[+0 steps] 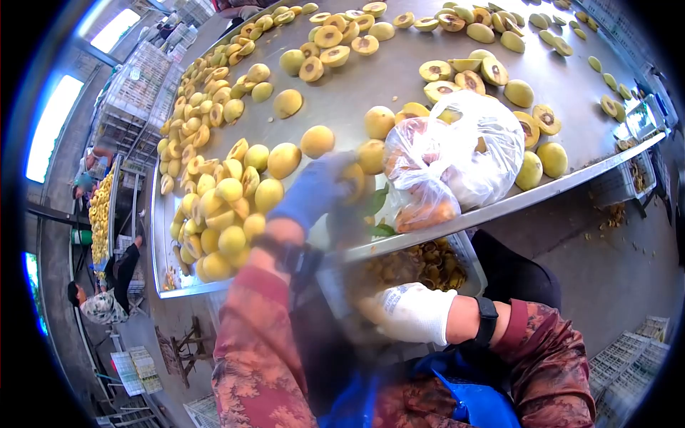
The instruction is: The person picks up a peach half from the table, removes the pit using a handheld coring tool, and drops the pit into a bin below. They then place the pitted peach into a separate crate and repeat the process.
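Observation:
My left hand (312,187), in a blue glove, is over the near edge of the metal table beside a halved yellow peach (351,184). Its fingers are smeared, so a grip on that peach cannot be made out. My right hand (412,312), wearing a white glove, hovers lower, in front of a crate (471,265) filled with brown stones or scraps (428,265). Blur hides its fingertips and anything in them. Many peach halves (232,241) are heaped left of my left hand. Knotted clear plastic bags (464,153) rest on the table to its right.
More cut peaches (335,43) are spread across the metal table (399,71). Stacked crates (135,85) stand far left, near a seated person (107,305). Another bin (628,178) sits under the right edge, and more crates (628,367) are on the floor.

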Demonstrator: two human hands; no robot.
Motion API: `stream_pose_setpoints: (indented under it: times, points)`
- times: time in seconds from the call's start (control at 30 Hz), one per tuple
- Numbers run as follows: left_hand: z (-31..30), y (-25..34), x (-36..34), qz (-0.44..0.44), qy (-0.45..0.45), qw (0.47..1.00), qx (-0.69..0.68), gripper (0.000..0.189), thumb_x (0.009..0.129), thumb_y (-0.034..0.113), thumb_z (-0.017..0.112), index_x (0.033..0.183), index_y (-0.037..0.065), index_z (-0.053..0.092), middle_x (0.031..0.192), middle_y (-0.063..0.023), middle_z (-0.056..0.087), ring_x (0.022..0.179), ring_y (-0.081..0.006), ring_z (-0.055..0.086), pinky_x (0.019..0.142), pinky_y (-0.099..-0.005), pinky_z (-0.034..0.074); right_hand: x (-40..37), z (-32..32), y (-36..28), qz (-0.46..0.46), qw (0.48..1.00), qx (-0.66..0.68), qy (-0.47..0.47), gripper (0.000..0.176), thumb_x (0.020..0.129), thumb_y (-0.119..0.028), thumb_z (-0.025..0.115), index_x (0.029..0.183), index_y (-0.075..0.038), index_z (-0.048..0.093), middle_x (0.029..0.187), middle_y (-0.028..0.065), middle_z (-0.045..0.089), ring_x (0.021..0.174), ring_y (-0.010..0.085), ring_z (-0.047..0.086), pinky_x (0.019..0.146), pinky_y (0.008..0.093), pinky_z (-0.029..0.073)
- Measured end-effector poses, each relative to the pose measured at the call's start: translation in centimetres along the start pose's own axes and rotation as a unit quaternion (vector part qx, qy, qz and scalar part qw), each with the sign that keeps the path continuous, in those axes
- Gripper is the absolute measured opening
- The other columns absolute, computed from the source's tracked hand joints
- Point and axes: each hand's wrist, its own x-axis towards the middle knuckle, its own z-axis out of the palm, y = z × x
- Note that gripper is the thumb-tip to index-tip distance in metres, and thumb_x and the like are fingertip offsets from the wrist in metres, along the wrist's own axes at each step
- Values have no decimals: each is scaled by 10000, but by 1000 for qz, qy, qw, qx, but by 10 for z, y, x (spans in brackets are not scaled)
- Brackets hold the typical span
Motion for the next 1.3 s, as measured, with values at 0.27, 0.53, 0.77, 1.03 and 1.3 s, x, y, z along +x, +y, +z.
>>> stream_pose_setpoints:
  times: [0.27, 0.53, 0.77, 1.03, 1.3]
  points:
    - [3, 7, -41, -157, 160, 887, -403, 480, 795, 40, 593, 1268, -1, 526, 983, -89, 597, 908, -167, 609, 797, -282, 503, 9, -28, -22, 44, 957, 137, 253, 385, 873, -279, 670, 1123, -23, 527, 883, 213, 645, 796, 349, 657, 720, 427, 513]
    - [0, 88, -118, -174, 217, 677, -681, 403, 896, 86, 533, 1285, 12, 456, 1150, -126, 609, 1034, -219, 622, 855, -328, 543, 21, -26, -27, 44, 942, 111, 315, 423, 857, -252, 708, 1147, -34, 490, 841, 214, 631, 702, 314, 655, 630, 400, 502]
    - [26, 73, -132, -138, 299, 627, -706, 405, 970, 229, 488, 1299, -7, 497, 1209, -123, 577, 1055, -221, 603, 923, -359, 511, 28, -18, -26, -6, 950, 68, 306, 410, 861, -278, 675, 1089, 3, 482, 899, 243, 605, 828, 418, 608, 705, 475, 479]
    - [30, 77, -129, -101, 326, 637, -691, 477, 981, 356, 480, 1247, -36, 536, 1194, -172, 618, 1074, -284, 612, 964, -410, 491, 38, -10, -23, -23, 951, 29, 307, 325, 875, -234, 639, 1016, 7, 472, 873, 265, 584, 818, 435, 593, 690, 487, 466]
    - [38, 80, -129, -58, 321, 613, -719, 514, 994, 408, 478, 1282, -17, 500, 1188, -147, 598, 1082, -230, 572, 989, -365, 435, 39, -4, -23, -50, 946, 44, 316, 247, 895, -186, 604, 1006, -4, 480, 876, 249, 576, 796, 425, 569, 685, 469, 454]
